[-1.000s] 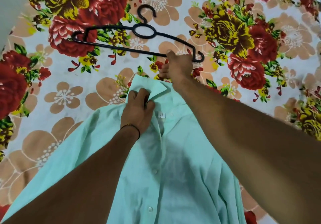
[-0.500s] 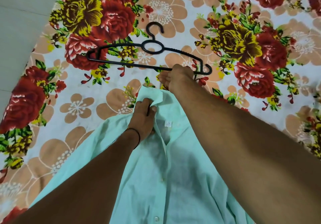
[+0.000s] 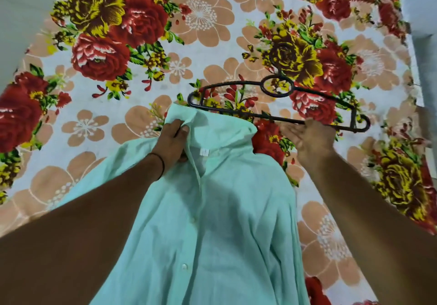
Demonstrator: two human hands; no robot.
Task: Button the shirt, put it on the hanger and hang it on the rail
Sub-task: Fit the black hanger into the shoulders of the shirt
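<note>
A mint-green shirt lies on the floral bedsheet, collar away from me, its front placket buttoned lower down and open at the neck. My left hand pinches the left side of the collar and lifts it. A black plastic hanger lies just past the collar, its left end touching the collar's edge. My right hand holds the hanger's lower bar near its right end, fingers curled under it. The hanger's hook is hard to make out against the dark flowers.
The floral bedsheet covers the whole bed. A pale wall or floor shows at the upper left, and another pale edge at the far right. No rail is in view.
My right hand has taken hold of the hanger and pulled it right and toward the collar. My left hand has kept its pinch on the collar.
</note>
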